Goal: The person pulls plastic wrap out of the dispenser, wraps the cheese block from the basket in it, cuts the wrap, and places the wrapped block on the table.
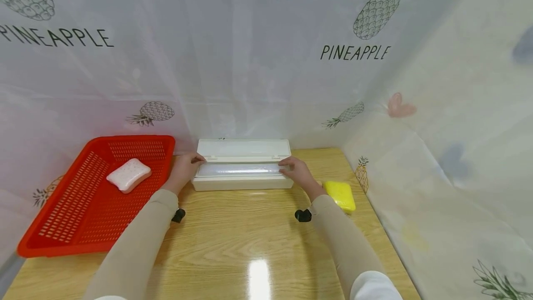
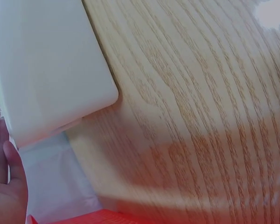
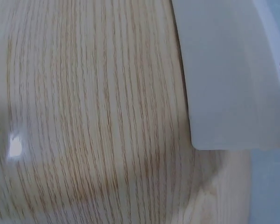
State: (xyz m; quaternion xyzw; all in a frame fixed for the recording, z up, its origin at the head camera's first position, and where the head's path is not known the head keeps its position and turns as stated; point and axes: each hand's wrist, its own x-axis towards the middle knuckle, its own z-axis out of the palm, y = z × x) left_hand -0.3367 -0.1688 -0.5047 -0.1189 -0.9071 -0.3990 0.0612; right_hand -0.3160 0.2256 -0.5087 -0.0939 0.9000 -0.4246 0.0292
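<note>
A long white plastic wrap dispenser box (image 1: 243, 184) lies on the table with its lid (image 1: 243, 148) tipped back. Inside it is a shiny clear roll of plastic wrap (image 1: 241, 169). My left hand (image 1: 185, 170) is at the box's left end, its fingertips pinching at the film's edge near the lid hinge. At the opposite end my right hand (image 1: 296, 173) pinches the film with thumb and fingers. Part of the left hand (image 2: 8, 172) shows beside the box's corner in the left wrist view. The right wrist view shows the box front (image 3: 233, 79), with the fingers mostly cut off.
A red perforated basket (image 1: 89, 244) stands at the left, holding a white speckled sponge (image 1: 129, 174). On the right, next to my forearm, lies a yellow packet or sponge (image 1: 340, 195). Pineapple-printed cloth (image 1: 258, 59) hangs behind the wooden table (image 1: 233, 235).
</note>
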